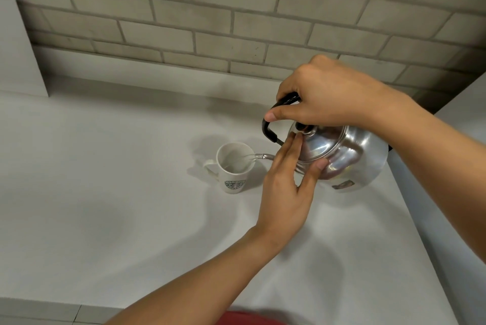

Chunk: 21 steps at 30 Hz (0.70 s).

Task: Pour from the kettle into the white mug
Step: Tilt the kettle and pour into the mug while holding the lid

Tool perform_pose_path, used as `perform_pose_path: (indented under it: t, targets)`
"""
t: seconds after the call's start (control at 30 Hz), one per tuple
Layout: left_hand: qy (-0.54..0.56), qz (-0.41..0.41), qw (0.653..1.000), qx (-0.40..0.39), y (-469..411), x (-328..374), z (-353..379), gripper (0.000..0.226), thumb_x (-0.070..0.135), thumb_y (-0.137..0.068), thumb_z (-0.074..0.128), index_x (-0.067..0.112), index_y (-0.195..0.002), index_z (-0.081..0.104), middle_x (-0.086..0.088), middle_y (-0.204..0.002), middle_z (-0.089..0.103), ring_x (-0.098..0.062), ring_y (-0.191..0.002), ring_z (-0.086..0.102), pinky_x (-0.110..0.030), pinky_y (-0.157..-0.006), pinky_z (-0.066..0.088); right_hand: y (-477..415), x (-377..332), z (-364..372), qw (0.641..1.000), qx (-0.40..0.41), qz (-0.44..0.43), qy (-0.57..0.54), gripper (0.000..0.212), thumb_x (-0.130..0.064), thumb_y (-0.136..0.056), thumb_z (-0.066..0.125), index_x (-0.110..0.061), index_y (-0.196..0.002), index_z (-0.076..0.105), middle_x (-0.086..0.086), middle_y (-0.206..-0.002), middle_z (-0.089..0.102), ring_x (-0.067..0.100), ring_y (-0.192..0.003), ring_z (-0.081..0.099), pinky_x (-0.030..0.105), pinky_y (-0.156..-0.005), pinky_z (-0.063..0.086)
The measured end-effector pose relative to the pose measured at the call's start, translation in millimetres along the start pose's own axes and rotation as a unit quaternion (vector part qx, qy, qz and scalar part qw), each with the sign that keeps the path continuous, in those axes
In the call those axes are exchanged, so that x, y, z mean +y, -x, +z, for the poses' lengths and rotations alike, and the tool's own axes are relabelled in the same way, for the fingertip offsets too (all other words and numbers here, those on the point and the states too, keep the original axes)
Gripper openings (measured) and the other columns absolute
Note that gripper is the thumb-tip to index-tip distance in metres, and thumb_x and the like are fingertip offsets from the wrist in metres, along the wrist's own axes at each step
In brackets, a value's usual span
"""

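Observation:
A shiny steel kettle (349, 156) hangs tilted to the left above the white counter (105, 180). My right hand (326, 95) is shut on its black handle (271, 130) from above. My left hand (286, 187) lies flat against the kettle's lid, fingers stretched out and thumb on the rim. The thin spout (263, 156) reaches over the rim of a white mug (234, 166) with a green logo, standing upright with its handle to the left. A clear stream of water runs from the spout into the mug.
A grey brick wall (236, 22) closes the back of the counter. A white panel (18, 48) stands at the far left. The counter's right edge runs diagonally just beyond the kettle, and its front edge lies near the frame's bottom.

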State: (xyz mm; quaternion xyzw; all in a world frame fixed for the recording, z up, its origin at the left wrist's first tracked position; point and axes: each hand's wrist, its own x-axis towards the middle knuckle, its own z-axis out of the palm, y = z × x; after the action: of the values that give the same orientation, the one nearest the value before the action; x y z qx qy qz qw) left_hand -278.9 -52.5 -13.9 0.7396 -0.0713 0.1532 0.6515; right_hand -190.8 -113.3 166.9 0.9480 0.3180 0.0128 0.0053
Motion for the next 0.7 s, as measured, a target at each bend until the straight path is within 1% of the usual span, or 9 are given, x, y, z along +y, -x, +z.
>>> perform_pose_path:
  t: [0.13,0.23,0.3,0.37,0.4,0.5,0.57,0.63,0.7]
  targets:
    - [0.007,0.008,1.0,0.005,-0.9,0.4,1.3,0.06,0.036,-0.105,0.065,0.023,-0.159,0.045,0.005,-0.16,0.052,-0.004,-0.148,0.047,-0.024,-0.118,0.041,0.1,0.9,-1.8,1.0,0.002,-0.001,-0.003,0.049,-0.07,-0.088,0.065,-0.025,-0.094,0.083,0.001,-0.073,0.074,0.025,-0.075,0.066,0.039,-0.063,0.055]
    - [0.018,0.008,1.0,0.011,-1.4,-0.4,2.5,0.06,0.039,-0.104,0.065,0.026,-0.159,0.044,0.009,-0.161,0.051,0.001,-0.148,0.045,-0.023,-0.118,0.041,-0.7,0.6,-3.5,1.0,0.002,-0.004,0.003,0.049,-0.069,-0.088,0.066,-0.024,-0.094,0.083,0.001,-0.073,0.074,0.024,-0.074,0.067,0.04,-0.063,0.056]
    - [0.024,0.01,1.0,0.016,-1.3,-1.0,3.8,0.06,0.042,-0.104,0.065,0.028,-0.158,0.043,0.016,-0.159,0.05,0.005,-0.147,0.044,-0.022,-0.118,0.041,-1.1,0.7,-4.6,1.0,0.003,-0.005,0.007,0.05,-0.07,-0.088,0.065,-0.024,-0.094,0.083,0.001,-0.073,0.074,0.025,-0.074,0.068,0.04,-0.063,0.057]
    - [0.03,0.01,0.999,0.021,-1.4,-0.7,4.7,0.06,0.046,-0.103,0.064,0.032,-0.158,0.043,0.028,-0.154,0.048,0.009,-0.146,0.043,-0.021,-0.117,0.042,-1.8,0.8,-5.2,1.0,0.002,-0.007,0.01,0.051,-0.07,-0.088,0.065,-0.023,-0.094,0.083,0.001,-0.074,0.075,0.025,-0.074,0.069,0.04,-0.064,0.057]
    - [0.035,0.01,0.999,0.022,-1.4,-0.6,5.1,0.06,0.049,-0.103,0.063,0.034,-0.157,0.043,0.03,-0.153,0.049,0.008,-0.145,0.044,-0.023,-0.117,0.043,-2.2,0.6,-5.4,1.0,0.001,-0.009,0.011,0.05,-0.07,-0.088,0.065,-0.023,-0.094,0.083,0.001,-0.074,0.075,0.024,-0.074,0.069,0.039,-0.063,0.056]
    - [0.046,0.007,0.999,0.022,-1.5,-1.5,5.1,0.059,0.05,-0.103,0.063,0.037,-0.156,0.043,0.021,-0.155,0.053,0.004,-0.144,0.048,-0.033,-0.116,0.047,-3.2,-0.2,-5.9,1.0,0.002,-0.015,0.016,0.049,-0.068,-0.089,0.066,-0.022,-0.094,0.084,0.002,-0.073,0.075,0.024,-0.073,0.067,0.035,-0.059,0.052]
    - [0.053,0.001,0.998,0.022,-1.6,-1.6,4.6,0.058,0.052,-0.102,0.062,0.039,-0.156,0.043,0.024,-0.155,0.052,0.004,-0.145,0.047,-0.037,-0.116,0.048,-4.0,-0.8,-5.9,1.0,0.002,-0.018,0.02,0.049,-0.068,-0.089,0.066,-0.022,-0.093,0.084,0.002,-0.073,0.075,0.024,-0.073,0.067,0.034,-0.059,0.051]
    - [0.054,-0.001,0.998,0.021,-1.4,-1.1,4.5,0.058,0.053,-0.102,0.062,0.04,-0.156,0.043,0.03,-0.154,0.051,0.005,-0.145,0.047,-0.038,-0.116,0.049,-4.7,-1.3,-6.3,1.0,0.0,-0.018,0.02,0.049,-0.068,-0.089,0.067,-0.022,-0.092,0.084,0.001,-0.07,0.073,0.023,-0.071,0.066,0.032,-0.056,0.048]
    - [0.056,0.0,0.998,0.022,-1.0,-0.5,4.4,0.058,0.052,-0.103,0.061,0.038,-0.156,0.043,0.026,-0.154,0.053,0.002,-0.145,0.048,-0.04,-0.115,0.049,-5.4,-2.0,-7.0,1.0,-0.003,-0.017,0.02,0.049,-0.068,-0.088,0.067,-0.022,-0.09,0.084,0.0,-0.067,0.071,0.022,-0.07,0.066,0.031,-0.054,0.046]
